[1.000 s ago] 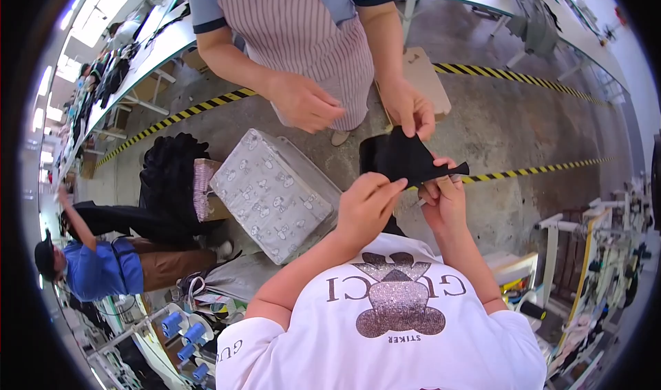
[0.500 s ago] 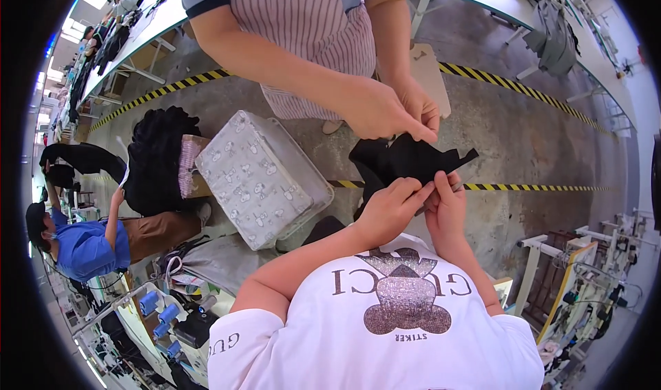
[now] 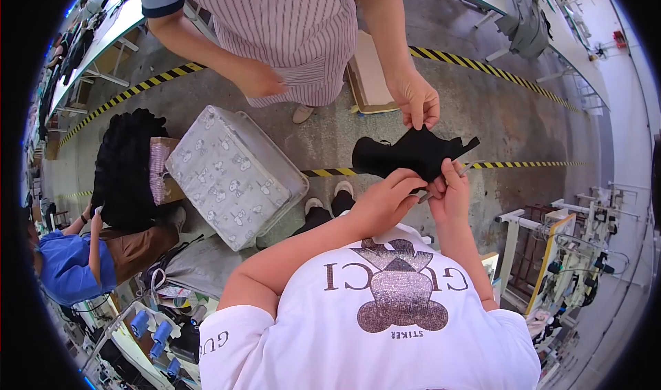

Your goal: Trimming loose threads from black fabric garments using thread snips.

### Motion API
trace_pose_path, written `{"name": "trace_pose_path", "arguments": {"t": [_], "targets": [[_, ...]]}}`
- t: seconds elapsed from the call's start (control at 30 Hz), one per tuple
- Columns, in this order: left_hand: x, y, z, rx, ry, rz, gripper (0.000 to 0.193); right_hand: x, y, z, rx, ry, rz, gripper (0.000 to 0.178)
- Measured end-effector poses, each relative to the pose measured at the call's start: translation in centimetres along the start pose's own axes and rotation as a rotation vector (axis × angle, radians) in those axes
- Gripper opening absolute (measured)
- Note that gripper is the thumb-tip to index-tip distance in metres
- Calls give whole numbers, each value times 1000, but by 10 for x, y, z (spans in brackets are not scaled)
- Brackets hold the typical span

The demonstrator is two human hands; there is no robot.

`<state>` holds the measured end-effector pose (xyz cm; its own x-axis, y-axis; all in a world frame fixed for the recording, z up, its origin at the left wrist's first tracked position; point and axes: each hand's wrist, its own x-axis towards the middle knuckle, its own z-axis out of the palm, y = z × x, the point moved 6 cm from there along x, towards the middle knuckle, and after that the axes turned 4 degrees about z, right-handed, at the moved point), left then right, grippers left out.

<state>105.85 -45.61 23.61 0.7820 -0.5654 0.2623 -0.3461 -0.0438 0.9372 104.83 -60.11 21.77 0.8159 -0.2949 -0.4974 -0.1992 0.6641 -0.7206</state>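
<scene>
A piece of black fabric (image 3: 406, 154) hangs stretched in front of my chest. My left hand (image 3: 387, 200) has its fingers closed on the fabric's near edge. Beside it, my right hand (image 3: 449, 191) pinches the same edge between thumb and fingers. A slim grey metal tool (image 3: 425, 198) lies against the right hand's fingers; its kind is unclear. Across from me, a co-worker's hand (image 3: 415, 103) pinches the far edge. That person's other hand (image 3: 260, 78) is off the fabric, by the striped apron.
Left of my hands stands a bin under a grey patterned cover (image 3: 227, 176). Beyond it, a person in blue (image 3: 76, 262) is near a black fabric heap (image 3: 127, 169). A flat beige board (image 3: 372, 73) leans behind the co-worker. Sewing equipment (image 3: 568, 273) stands at right.
The co-worker's one hand has let go of the fabric and drawn back left to the apron. My hands keep their hold. The person in blue has lowered the black fabric toward the heap.
</scene>
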Motion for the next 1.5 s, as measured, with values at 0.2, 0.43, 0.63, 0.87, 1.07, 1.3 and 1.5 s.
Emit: {"name": "trace_pose_path", "arguments": {"t": [0.2, 0.43, 0.63, 0.87, 1.07, 1.3, 1.5], "targets": [[-9, -16, -22, 12, 88, 47, 22, -8, -1, -7, 9, 19, -42, 24], [2, -66, -38, 19, 216, -41, 40, -29, -3, 3, -16, 49, -69, 24], [24, -68, -12, -522, -223, -210, 43, -47, -1, 5, -53, 52, -92, 20], [21, -58, -26, -718, -149, -312, 13, -56, -5, 0, -119, 52, -165, 6], [16, -54, -41, -666, -61, -296, 11, -61, -5, 0, -111, 68, -206, 7], [11, -52, -48, -681, -54, -330, 13, -62, -4, -1, -122, 54, -208, 8], [10, -54, -52, -692, -29, -275, 13, -62, -3, 6, -160, 66, -216, 9]]}}
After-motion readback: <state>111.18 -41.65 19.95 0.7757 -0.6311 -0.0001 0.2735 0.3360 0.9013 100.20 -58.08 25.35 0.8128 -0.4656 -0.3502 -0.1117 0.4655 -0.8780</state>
